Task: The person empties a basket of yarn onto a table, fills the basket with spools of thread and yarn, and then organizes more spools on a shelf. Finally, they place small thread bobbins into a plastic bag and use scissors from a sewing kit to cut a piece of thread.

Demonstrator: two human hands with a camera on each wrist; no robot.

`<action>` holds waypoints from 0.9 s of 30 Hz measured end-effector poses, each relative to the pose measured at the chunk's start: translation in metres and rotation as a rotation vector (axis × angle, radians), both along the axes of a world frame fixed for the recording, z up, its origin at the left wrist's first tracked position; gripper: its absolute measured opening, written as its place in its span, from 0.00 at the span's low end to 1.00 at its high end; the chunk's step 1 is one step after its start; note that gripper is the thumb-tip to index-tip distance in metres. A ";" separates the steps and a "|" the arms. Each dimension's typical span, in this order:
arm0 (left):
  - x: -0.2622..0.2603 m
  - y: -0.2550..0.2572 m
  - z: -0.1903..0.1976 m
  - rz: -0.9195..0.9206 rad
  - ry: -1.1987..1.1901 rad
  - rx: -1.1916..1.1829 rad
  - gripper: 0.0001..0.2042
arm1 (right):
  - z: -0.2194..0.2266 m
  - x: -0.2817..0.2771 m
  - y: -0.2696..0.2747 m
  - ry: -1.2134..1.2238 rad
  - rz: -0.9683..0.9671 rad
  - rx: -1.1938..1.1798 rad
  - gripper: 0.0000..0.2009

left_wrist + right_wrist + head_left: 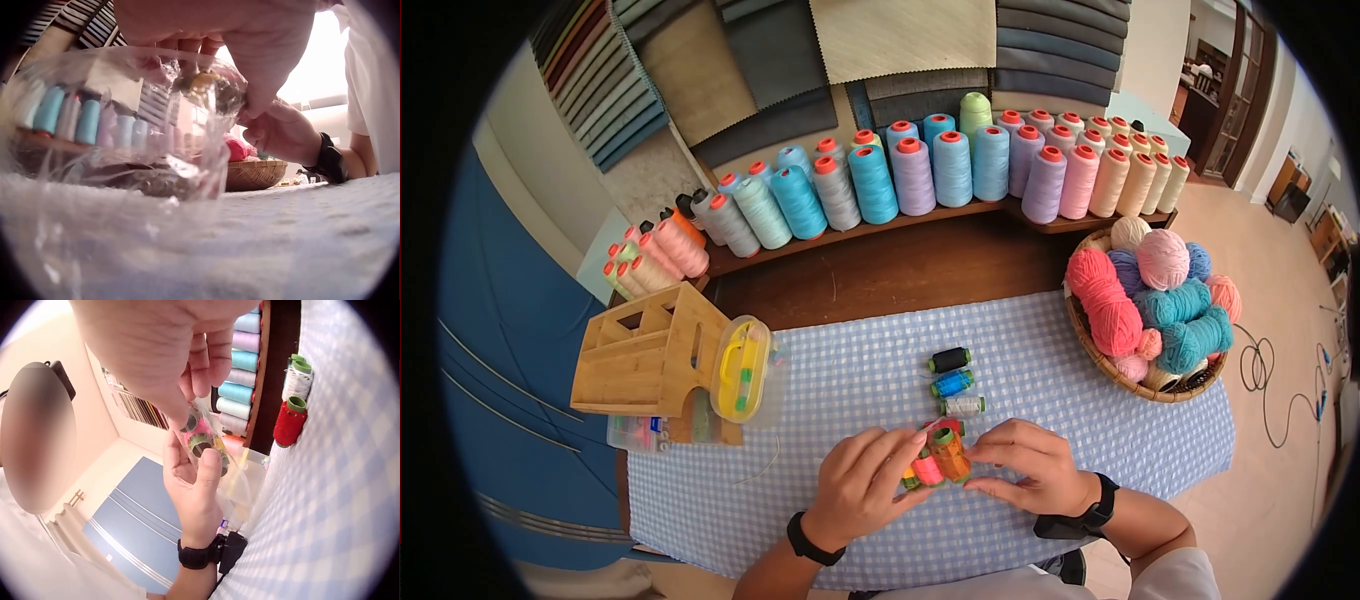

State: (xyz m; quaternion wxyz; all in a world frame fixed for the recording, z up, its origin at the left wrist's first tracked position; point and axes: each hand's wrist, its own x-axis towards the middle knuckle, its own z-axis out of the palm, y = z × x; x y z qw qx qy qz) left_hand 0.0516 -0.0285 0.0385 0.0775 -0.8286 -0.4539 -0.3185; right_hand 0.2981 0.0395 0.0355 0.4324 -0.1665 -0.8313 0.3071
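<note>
My left hand [865, 480] holds a clear plastic bag [187, 169] of small thread spools low above the checked cloth. Through the film show an orange spool [949, 455], a pink spool [927, 468] and a bit of yellow. From the other side my right hand [1030, 465] pinches the bag's edge between thumb and fingers, right beside the orange spool. Beyond the hands a black spool [949, 360], a blue spool [952, 384], a white spool [963, 406] and a red spool [290, 425] lie in a row, the red one partly covered in the head view.
Large thread cones [915, 180] line a raised wooden shelf at the back. A wicker basket [1085, 330] of yarn balls stands at the right. On the left are a wooden organizer [635, 365] and a yellow-handled plastic box [740, 370]. Blue gingham cloth [830, 350] covers the table.
</note>
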 end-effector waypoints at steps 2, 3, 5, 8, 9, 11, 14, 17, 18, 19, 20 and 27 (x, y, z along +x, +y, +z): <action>0.001 -0.001 0.001 0.010 0.006 -0.006 0.36 | -0.001 0.001 -0.001 0.014 -0.001 0.004 0.19; 0.001 -0.001 0.002 0.019 0.012 -0.014 0.36 | -0.001 0.003 -0.002 0.000 0.006 0.012 0.17; 0.001 -0.001 0.003 0.021 0.011 -0.022 0.35 | -0.001 0.004 -0.001 -0.015 0.013 0.020 0.16; 0.001 0.000 0.003 0.012 0.007 -0.038 0.36 | 0.001 0.001 0.001 0.011 0.052 0.063 0.13; 0.001 0.000 0.003 0.002 0.003 -0.047 0.36 | 0.002 0.000 0.001 0.009 0.064 0.043 0.12; 0.001 0.001 -0.004 0.001 -0.025 -0.046 0.37 | 0.003 -0.001 0.000 0.008 0.074 0.022 0.11; 0.001 0.003 -0.001 -0.010 -0.061 -0.075 0.39 | 0.003 -0.001 0.000 0.001 0.104 -0.015 0.09; 0.000 0.003 -0.001 -0.023 -0.083 -0.146 0.40 | 0.004 0.000 -0.001 -0.038 0.118 -0.026 0.10; 0.000 0.002 -0.002 -0.026 -0.097 -0.186 0.40 | 0.006 0.001 -0.003 -0.089 0.107 -0.053 0.10; 0.000 0.002 -0.002 -0.026 -0.097 -0.187 0.40 | 0.007 0.003 -0.004 -0.140 0.095 -0.081 0.10; 0.000 0.002 -0.001 -0.025 -0.080 -0.212 0.40 | 0.006 0.003 -0.005 -0.140 0.095 -0.081 0.10; 0.000 0.003 0.003 0.002 0.028 -0.337 0.39 | -0.004 0.003 0.000 -0.083 0.015 -0.136 0.09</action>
